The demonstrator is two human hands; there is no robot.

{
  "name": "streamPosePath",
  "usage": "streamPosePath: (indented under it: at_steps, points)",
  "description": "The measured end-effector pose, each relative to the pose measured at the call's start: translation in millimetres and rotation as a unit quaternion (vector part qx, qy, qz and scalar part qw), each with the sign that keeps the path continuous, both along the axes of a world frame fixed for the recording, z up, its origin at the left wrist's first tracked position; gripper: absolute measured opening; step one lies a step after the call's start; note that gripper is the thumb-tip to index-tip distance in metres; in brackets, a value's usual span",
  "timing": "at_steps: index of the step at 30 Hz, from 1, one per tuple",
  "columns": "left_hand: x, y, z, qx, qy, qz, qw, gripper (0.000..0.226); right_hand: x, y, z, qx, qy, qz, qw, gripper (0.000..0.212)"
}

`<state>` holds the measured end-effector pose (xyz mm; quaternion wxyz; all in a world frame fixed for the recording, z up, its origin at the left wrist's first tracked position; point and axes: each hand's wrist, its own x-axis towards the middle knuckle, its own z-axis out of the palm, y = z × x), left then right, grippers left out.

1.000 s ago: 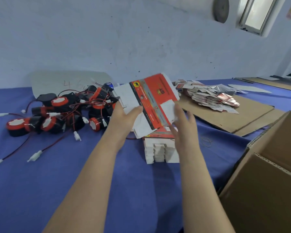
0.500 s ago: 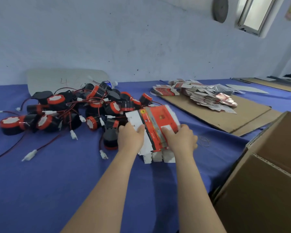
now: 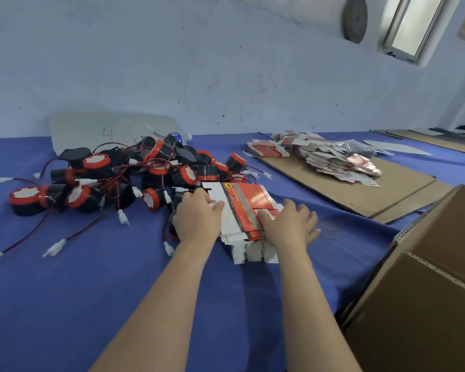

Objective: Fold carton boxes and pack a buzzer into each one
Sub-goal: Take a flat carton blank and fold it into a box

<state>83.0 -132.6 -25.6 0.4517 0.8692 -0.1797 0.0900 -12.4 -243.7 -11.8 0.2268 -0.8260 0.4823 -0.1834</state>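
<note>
A flat red-and-white carton (image 3: 242,202) lies on top of a low stack of flat cartons (image 3: 253,252) on the blue cloth. My left hand (image 3: 196,218) grips its left white flap, thumb on top and fingers curled over the far edge. My right hand (image 3: 287,224) rests on the carton's right end with the thumb pressing on it and the fingers spread out straight. A pile of black-and-red buzzers (image 3: 156,170) with red wires and white plugs lies just behind and to the left, touching the stack's far side.
An open brown cardboard box (image 3: 427,291) stands at the right. A heap of flat cartons (image 3: 333,159) lies on a cardboard sheet (image 3: 360,194) at the back right. A rubber band (image 3: 329,230) lies beside my right hand. A white board (image 3: 91,130) leans on the wall.
Both hands brought the flat carton down from chest height onto the stack. My right hand's fingers have opened and spread; the left still holds the flap.
</note>
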Motion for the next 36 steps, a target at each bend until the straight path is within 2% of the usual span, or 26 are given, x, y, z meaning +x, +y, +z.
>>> streamPosePath:
  at_steps: [2,4,6,9,11,12,14,16,18,19,21,23,24,27,30,33,35,36]
  points:
    - [2.9,3.5,4.7,-0.096,0.037,-0.019,0.994,0.016,-0.3,3.0,3.6,-0.011,-0.011,0.007,1.0,0.069]
    - [6.5,11.6,17.1,-0.221,0.09,-0.037,0.97,0.019,0.4,8.2,11.0,-0.03,-0.059,0.029,0.997,0.07]
    - [9.6,28.1,36.1,-0.296,0.074,-0.055,0.951,0.017,2.9,15.4,23.9,-0.074,-0.125,0.08,0.986,0.075]
    - [12.7,64.5,68.7,-0.253,-0.037,-0.133,0.958,0.006,10.6,35.6,49.4,-0.172,-0.2,0.197,0.944,0.08]
    - [12.8,89.5,86.2,-0.176,-0.092,-0.192,0.961,0.014,20.4,52.1,64.2,-0.202,-0.22,0.26,0.918,0.078]
    - [12.8,101.6,91.8,-0.148,-0.109,-0.206,0.961,0.017,26.9,60.2,70.2,-0.194,-0.231,0.292,0.908,0.071]
    - [15.0,126.5,95.8,-0.156,-0.127,-0.183,0.962,0.016,41.4,80.2,77.0,-0.119,-0.274,0.361,0.883,0.038]
    - [24.0,153.7,90.9,-0.281,-0.102,-0.111,0.948,0.008,57.9,100.2,74.1,-0.038,-0.332,0.382,0.862,0.012]
    - [34.9,176.2,76.1,-0.414,-0.005,-0.062,0.908,0.01,75.0,120.0,61.4,0.032,-0.392,0.355,0.848,0.007]
    - [38.0,182.9,64.8,-0.427,0.042,-0.056,0.901,0.017,82.9,132.2,52.8,0.067,-0.418,0.343,0.838,0.006]
    - [40.4,186.9,37.6,-0.386,0.071,-0.033,0.919,0.022,97.4,158.0,30.2,0.11,-0.446,0.328,0.825,0.011]
    - [38.2,187.3,18.8,-0.38,0.051,-0.005,0.924,0.03,106.4,180.2,6.6,0.149,-0.443,0.321,0.823,0.015]
    - [39.1,188.7,11.6,-0.384,0.034,0.005,0.923,0.034,108.4,188.6,-3.9,0.168,-0.435,0.33,0.821,0.025]
    - [43.7,196.2,-3.1,-0.363,-0.01,0.043,0.931,0.043,111.3,202.6,-27.1,0.219,-0.422,0.383,0.792,0.044]
    - [43.7,199.5,-15.1,-0.359,-0.013,0.079,0.93,0.062,112.1,207.5,-32.5,0.247,-0.423,0.42,0.764,0.045]
    - [42.6,198.8,-21.0,-0.372,-0.008,0.076,0.925,0.072,109.2,208.6,-31.9,0.275,-0.409,0.431,0.756,0.038]
    - [41.1,199.6,-21.8,-0.391,-0.001,0.061,0.918,0.074,106.8,207.4,-33.7,0.282,-0.42,0.436,0.744,0.046]
    - [39.8,200.4,-22.6,-0.395,0.001,0.06,0.917,0.074,106.6,206.2,-35.2,0.291,-0.425,0.439,0.736,0.056]
